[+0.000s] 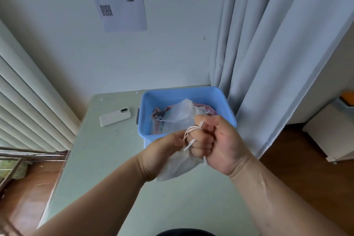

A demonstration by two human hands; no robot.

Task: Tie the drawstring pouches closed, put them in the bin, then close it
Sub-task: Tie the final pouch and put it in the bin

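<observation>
**Nearly tied: a soft pouch held by its cord**

Head view. Both hands are raised above the table [107,159] and work on one white pouch [178,166], which hangs just under the fingers. The right hand [220,140] is curled almost to a fist, and the thin white cord [188,130] is wound around its fingers [204,141]. The left hand [162,151] is closed too and seems to pinch the cord near the pouch mouth; its fingertips are hidden.

The pouch looks very light, thin and limp, so I judge it cannot be taken by the body for tying. The good hold is the cord itself, close to the gathered mouth. The cord is narrow and may slip or tangle around the knuckles.

Just beyond the fingers stands the blue bin [228,105], open, with other pouches [178,113] lying inside. I cannot make out its lid with certainty. Beyond the fingers and to their left, a white phone-like device [115,117] lies on the table, apart from the bin. To the right of the fingers a grey curtain [268,63] hangs close to the bin. Nothing stands between the fingers and the bin opening.
</observation>
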